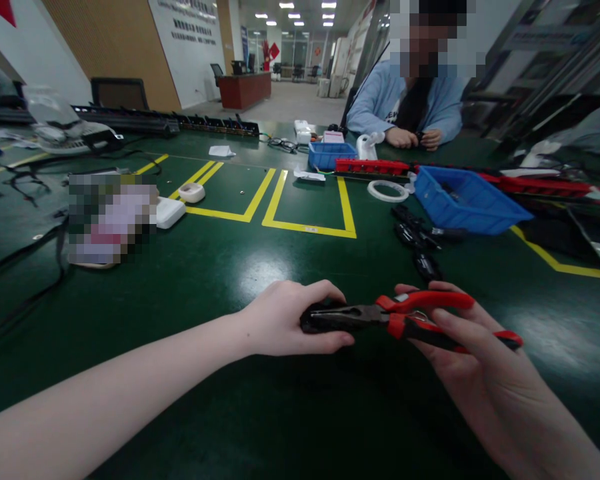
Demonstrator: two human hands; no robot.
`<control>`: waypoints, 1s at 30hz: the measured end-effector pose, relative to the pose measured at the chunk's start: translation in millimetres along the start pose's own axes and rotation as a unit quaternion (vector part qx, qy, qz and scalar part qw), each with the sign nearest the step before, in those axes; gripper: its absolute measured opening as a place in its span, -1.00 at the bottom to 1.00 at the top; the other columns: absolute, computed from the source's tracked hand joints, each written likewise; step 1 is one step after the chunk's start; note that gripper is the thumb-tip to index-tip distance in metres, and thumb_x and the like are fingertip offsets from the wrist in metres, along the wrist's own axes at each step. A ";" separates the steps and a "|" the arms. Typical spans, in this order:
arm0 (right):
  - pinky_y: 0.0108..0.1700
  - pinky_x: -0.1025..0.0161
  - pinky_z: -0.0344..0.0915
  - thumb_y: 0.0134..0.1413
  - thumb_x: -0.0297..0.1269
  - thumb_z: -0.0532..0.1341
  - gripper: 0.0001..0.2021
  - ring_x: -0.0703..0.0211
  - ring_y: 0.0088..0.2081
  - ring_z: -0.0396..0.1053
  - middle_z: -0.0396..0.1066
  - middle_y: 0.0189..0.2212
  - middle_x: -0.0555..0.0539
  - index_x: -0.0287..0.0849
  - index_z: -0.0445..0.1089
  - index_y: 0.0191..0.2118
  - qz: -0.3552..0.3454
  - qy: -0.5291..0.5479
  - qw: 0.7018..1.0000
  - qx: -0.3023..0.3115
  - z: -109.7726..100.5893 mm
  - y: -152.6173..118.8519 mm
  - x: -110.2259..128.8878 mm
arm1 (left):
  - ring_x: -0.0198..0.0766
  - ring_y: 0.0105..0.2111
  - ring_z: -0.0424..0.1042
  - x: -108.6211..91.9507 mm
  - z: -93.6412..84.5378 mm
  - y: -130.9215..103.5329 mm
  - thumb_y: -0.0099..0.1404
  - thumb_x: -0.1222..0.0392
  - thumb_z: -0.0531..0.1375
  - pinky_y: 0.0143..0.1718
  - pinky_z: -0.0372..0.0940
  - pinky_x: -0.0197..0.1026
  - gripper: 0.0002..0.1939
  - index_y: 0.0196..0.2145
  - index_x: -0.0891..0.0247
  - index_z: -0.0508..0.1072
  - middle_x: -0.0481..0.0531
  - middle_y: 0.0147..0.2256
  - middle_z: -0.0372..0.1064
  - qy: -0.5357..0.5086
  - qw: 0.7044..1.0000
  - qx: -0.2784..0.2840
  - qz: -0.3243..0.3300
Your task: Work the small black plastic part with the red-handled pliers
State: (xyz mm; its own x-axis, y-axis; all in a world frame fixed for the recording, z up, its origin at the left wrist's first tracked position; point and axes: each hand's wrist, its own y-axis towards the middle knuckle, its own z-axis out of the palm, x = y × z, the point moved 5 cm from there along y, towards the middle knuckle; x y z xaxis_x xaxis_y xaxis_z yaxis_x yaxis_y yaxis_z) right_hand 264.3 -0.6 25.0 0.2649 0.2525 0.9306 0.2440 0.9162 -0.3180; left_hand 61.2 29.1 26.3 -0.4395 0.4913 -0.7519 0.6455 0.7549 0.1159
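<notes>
My right hand [473,340] is wrapped around the red and black handles of needle-nose pliers [365,313]. Their long jaws point left and lie over a small black part [310,319]. My left hand [290,317] grips that black part between thumb and fingers; its exact kind is hard to make out, since the fingers and jaws cover much of it. Whether the jaws pinch the part or only rest against it, I cannot tell. Just beyond my right hand, several black cable-like pieces [417,240] lie in a row on the green table [190,400].
A blue bin [473,200] holding small dark parts stands at the right, beside a white tape roll [387,191]. Behind it runs a long red rail [380,167]. A smaller blue bin [330,157] sits farther back. At left lie a phone [115,223] and a white box [169,212]. A person [405,107] sits opposite.
</notes>
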 end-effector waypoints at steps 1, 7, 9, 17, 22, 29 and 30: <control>0.09 -0.01 0.41 -0.31 -0.17 0.48 -0.51 -0.07 -0.01 0.49 0.56 -0.15 -0.02 0.02 0.40 -0.15 -0.002 0.002 1.000 -0.002 0.5 -0.6 0.2 | -0.25 -0.33 0.50 0.4 0.5 0.2 0.29 -0.01 0.23 -0.29 0.29 -0.28 -0.63 -0.03 0.23 0.39 0.01 -0.25 0.52 0.000 1.000 0.006 0.002; 0.14 -0.09 0.33 -0.27 -0.19 0.48 -0.52 -0.07 -0.03 0.50 0.56 -0.13 -0.05 -0.02 0.38 -0.14 -0.019 -0.001 1.000 0.006 2.8 -2.4 -0.3 | -0.26 -0.39 0.47 6.7 7.2 3.4 0.31 -0.10 0.20 -0.38 0.23 -0.29 -0.62 -0.07 0.22 0.40 -0.03 -0.33 0.49 0.035 0.999 0.038 -0.007; 0.14 -0.10 0.33 -0.27 -0.19 0.47 -0.53 -0.08 -0.04 0.50 0.56 -0.13 -0.05 -0.02 0.39 -0.15 -0.014 0.000 1.000 0.009 3.1 -2.1 -0.6 | -0.27 -0.43 0.44 6.1 7.3 4.0 0.31 -0.12 0.19 -0.43 0.18 -0.30 -0.63 -0.13 0.23 0.38 -0.05 -0.39 0.46 0.048 0.998 0.037 -0.015; 0.06 0.00 0.44 -0.16 -0.24 0.41 -0.64 -0.04 -0.06 0.52 0.56 -0.16 -0.03 -0.04 0.42 -0.16 0.029 0.022 0.999 0.005 6.0 -5.4 -0.5 | -0.31 -0.47 0.39 -3.2 4.9 4.3 0.33 -0.05 0.18 -0.45 0.15 -0.32 -0.70 -0.16 0.24 0.36 -0.08 -0.43 0.41 0.045 0.997 0.060 -0.010; -0.02 0.10 0.50 -0.20 -0.30 0.43 -0.61 -0.03 -0.06 0.52 0.56 -0.14 -0.05 -0.06 0.41 -0.15 0.049 0.036 0.998 0.010 4.6 -4.2 -1.3 | -0.31 -0.46 0.40 0.9 7.4 4.7 0.30 -0.07 0.21 -0.45 0.15 -0.32 -0.68 -0.18 0.23 0.36 -0.09 -0.43 0.41 0.028 0.998 0.063 -0.003; 0.06 0.03 0.44 -0.19 -0.32 0.43 -0.57 -0.03 -0.04 0.51 0.56 -0.12 -0.02 -0.02 0.40 -0.11 0.031 0.034 0.999 0.015 -1.0 -2.5 0.7 | -0.31 -0.51 0.34 4.2 9.8 4.8 0.24 -0.15 0.24 -0.50 0.08 -0.32 -0.64 -0.32 0.23 0.38 -0.10 -0.49 0.34 0.057 0.996 0.065 0.012; 0.06 0.03 0.44 -0.19 -0.32 0.43 -0.57 -0.04 -0.04 0.51 0.56 -0.12 -0.02 -0.02 0.40 -0.11 0.029 0.035 0.999 0.020 -1.0 -2.7 1.0 | -0.32 -0.53 0.32 4.4 10.0 5.1 0.25 -0.16 0.23 -0.51 0.06 -0.32 -0.62 -0.36 0.24 0.37 -0.11 -0.52 0.31 0.060 0.996 0.067 0.013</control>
State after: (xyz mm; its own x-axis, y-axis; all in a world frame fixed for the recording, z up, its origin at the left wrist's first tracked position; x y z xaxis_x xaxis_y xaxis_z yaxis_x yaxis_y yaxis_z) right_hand 264.8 -3.2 26.5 0.3430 0.2834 0.8955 0.1898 0.9128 -0.3616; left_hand 68.8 30.7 17.1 -0.4874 0.5640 -0.6666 0.7314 0.6807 0.0411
